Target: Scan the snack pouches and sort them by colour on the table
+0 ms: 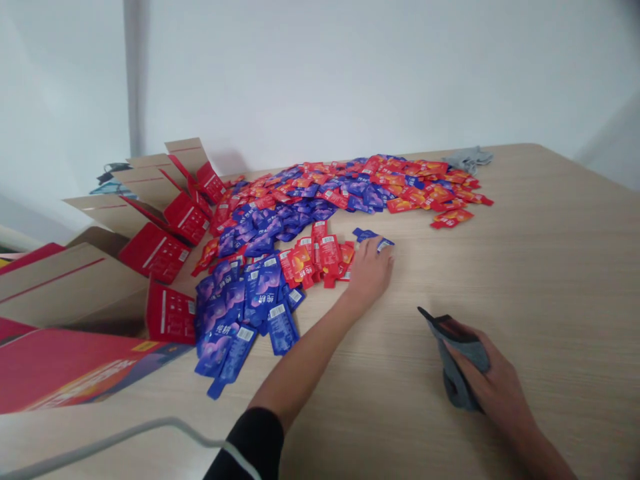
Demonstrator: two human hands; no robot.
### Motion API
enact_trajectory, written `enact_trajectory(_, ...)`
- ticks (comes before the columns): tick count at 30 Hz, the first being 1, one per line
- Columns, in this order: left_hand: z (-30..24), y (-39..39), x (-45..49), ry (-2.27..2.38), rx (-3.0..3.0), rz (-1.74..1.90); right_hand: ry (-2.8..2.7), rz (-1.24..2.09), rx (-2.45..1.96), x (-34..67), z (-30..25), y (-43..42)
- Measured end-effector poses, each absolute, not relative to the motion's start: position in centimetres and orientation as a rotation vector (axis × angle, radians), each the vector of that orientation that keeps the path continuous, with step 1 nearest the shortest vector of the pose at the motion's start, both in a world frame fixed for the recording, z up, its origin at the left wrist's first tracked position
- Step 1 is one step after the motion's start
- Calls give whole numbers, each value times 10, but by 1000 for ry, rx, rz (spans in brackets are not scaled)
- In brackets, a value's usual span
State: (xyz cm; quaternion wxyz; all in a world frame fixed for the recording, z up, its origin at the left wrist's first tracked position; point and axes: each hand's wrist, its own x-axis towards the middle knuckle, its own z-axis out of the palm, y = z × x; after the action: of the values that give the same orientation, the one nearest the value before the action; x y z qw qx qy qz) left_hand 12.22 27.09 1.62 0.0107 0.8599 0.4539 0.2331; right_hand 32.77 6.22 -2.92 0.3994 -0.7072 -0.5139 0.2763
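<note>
Wooden table (pixel 550 267): sachets (pixel 310 200) mostly unsorted. Left hand (pixel 369 270) lies flat, fingers open, on blue sachet (pixel 373 239); right hand (pixel 493 387) grips grey cloth (pixel 457 380).

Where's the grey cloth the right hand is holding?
In the head view, lower right: the grey cloth sits on the wooden table under the right hand, clear of the sachet pile.

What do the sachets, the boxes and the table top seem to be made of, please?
Sachets: probably glossy plastic or foil film, thin and flat with printed red and blue faces. Boxes: cardboard, brown and matt inside the flaps, red printed outside. Table top: pale wood grain, matt; solid wood or laminate cannot be told.
</note>
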Motion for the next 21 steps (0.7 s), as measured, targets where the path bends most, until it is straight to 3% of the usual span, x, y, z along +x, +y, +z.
enact_trajectory(5, -9, 309, 177, 1388, 2681, 611, -1311, 675, -1783, 330, -36, 62)
enact_trajectory(11, -38, 311, 172, 1530, 2571, 585, -1320, 688, -1760, 333, -39, 64)
enact_trajectory(15, -41, 258, 152, 1286, 2660, 526, -1214, 669, -1804, 334, -31, 64)
enact_trajectory(21, -25, 119, 87, 590, 2826, 399, -912, 551, -1916, 341, -13, 60)
